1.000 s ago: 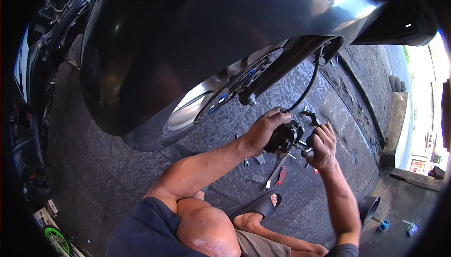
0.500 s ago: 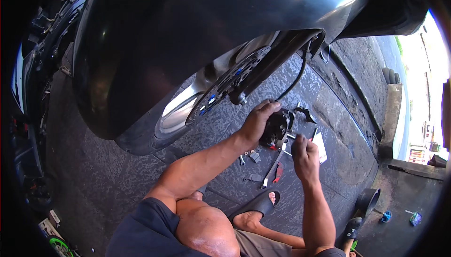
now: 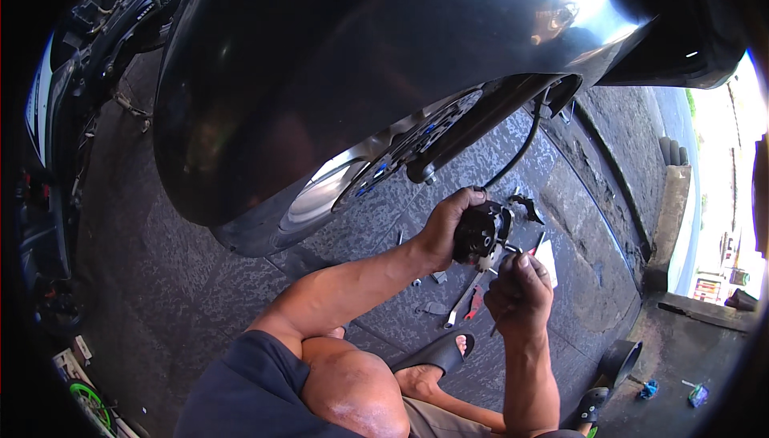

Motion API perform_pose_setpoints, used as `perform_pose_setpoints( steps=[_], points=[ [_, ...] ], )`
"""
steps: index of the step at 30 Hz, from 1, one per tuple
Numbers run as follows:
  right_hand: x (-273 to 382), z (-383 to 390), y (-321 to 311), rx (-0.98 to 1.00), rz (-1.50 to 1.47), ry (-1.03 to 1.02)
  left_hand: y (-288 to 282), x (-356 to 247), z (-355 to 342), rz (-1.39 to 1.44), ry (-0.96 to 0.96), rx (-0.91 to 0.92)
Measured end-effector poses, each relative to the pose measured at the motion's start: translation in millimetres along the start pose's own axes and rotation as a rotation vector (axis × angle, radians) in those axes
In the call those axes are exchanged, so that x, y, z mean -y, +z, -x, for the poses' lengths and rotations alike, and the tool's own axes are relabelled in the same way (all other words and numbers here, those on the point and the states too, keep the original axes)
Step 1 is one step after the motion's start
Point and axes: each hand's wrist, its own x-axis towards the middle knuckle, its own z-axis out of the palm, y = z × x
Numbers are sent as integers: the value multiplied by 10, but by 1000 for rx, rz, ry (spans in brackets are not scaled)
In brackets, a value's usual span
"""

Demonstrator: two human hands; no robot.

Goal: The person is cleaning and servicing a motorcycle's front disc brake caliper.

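The black brake caliper (image 3: 478, 234) is held up off the dark floor (image 3: 200, 294), well in from the floor's right-hand edge, where a low concrete sill (image 3: 705, 311) runs. The left hand (image 3: 448, 226) is wrapped around the caliper's left side; the right hand (image 3: 522, 286) is closed on a slim metal tool (image 3: 513, 248) whose shaft points at the caliper's right side — the fingers cover most of it, so its kind and whether its tip is seated are hard to tell.

For good work here, I would seat the tip fully and in line before putting force on it, brace the caliper firmly against the turn, and leave slack in the black hose (image 3: 525, 149), which climbs from the caliper towards the fork leg (image 3: 481, 133).

The left forearm slants up from the lower left over the knee (image 3: 352, 382), thumb at the caliper's top; the right forearm rises almost straight from the lower edge, fingers curled and thumb uppermost — both hands close together

Below them on the floor lie a long wrench (image 3: 463, 302) and a red tool (image 3: 473, 302), with a white sheet (image 3: 546, 262) just to the right of the right hand
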Motion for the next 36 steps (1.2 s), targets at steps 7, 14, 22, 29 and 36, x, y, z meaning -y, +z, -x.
perform_pose_setpoints(
  steps=[7, 14, 22, 29, 36],
  points=[
    [-78, -138, 186, -250, -669, 71, -69, 152, -227, -166, 251, -91],
    [-34, 120, 416, -336, 709, -376, 74, -54, -143, -150, 51, -278],
    [541, 230, 182, 154, 1956, -720, 229, -185, -28, -95, -97, -209],
    [335, -320, 46, 378, 1406, -903, 58, 113, -128, -537, 377, -276],
    [542, -705, 316, -274, 839, -139, -69, 7, -181, -732, 390, -6]
  ],
)
